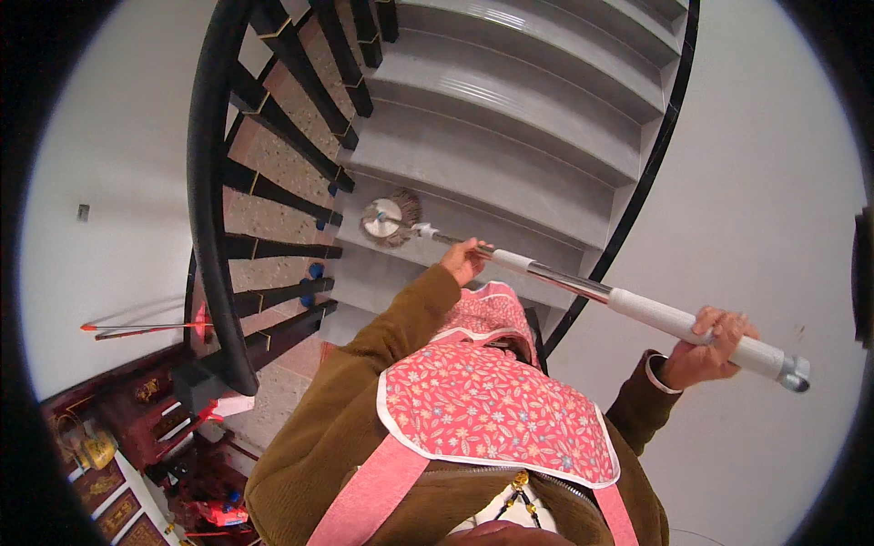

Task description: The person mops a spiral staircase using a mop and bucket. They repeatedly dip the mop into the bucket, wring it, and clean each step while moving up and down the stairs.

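A spin mop (pixel 580 276) with a white and chrome handle slants across the view in both my hands. My left hand (pixel 466 261) grips the thin metal pole near its lower end. Around the thick white upper grip, close to the chrome end cap, closes my right hand (pixel 711 345). The round mop head (pixel 387 220), a white disc with a greyish fringe, rests on a grey stair tread (pixel 471 205), near the balusters on the left. I wear a pink floral apron (pixel 498 416) over a brown jacket.
Grey stairs (pixel 505 130) rise ahead. A black handrail (pixel 205 170) with black balusters (pixel 287 249) curves along the left, and a white wall (pixel 758 205) bounds the right. Below left stand dark red furniture (pixel 136 403) and a yellow container (pixel 99 450). Blue objects (pixel 312 280) lie behind the balusters.
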`<action>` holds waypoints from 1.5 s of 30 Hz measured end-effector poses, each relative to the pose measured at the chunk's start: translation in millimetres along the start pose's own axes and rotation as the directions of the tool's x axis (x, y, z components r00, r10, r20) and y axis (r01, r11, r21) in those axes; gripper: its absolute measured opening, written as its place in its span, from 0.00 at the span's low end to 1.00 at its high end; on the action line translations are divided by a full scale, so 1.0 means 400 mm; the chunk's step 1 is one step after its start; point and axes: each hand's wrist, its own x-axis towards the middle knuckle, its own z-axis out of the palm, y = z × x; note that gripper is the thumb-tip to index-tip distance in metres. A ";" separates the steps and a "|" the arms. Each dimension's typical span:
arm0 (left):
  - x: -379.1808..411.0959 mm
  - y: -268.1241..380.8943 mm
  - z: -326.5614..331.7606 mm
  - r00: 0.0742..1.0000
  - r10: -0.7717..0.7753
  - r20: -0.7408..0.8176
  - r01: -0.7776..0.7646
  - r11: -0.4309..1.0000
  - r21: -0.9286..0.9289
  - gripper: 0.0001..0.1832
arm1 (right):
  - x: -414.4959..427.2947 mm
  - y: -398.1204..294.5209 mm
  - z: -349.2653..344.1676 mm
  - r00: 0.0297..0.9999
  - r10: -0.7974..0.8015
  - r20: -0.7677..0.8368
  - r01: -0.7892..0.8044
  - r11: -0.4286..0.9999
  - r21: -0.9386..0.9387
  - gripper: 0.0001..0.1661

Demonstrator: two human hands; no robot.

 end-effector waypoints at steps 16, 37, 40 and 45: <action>-0.045 0.057 0.002 0.749 -0.331 -0.573 0.295 0.942 -0.159 0.10 | 0.076 0.316 0.038 0.817 0.564 -0.119 -0.548 0.824 0.147 0.08; 0.100 0.255 1.010 0.887 -0.408 0.215 0.411 0.911 0.034 0.10 | 0.771 -0.012 -0.307 0.998 -0.031 -0.047 0.016 0.957 -0.289 0.15; 0.172 0.311 1.120 0.911 -0.333 0.245 0.315 0.943 0.112 0.08 | 0.842 -0.012 -0.278 0.994 -0.070 -0.087 0.008 0.820 -0.572 0.16; 0.378 0.441 1.086 0.944 -0.249 0.216 0.212 0.960 0.181 0.07 | 0.913 0.117 -0.024 0.979 -0.162 -0.122 0.067 0.825 -0.561 0.16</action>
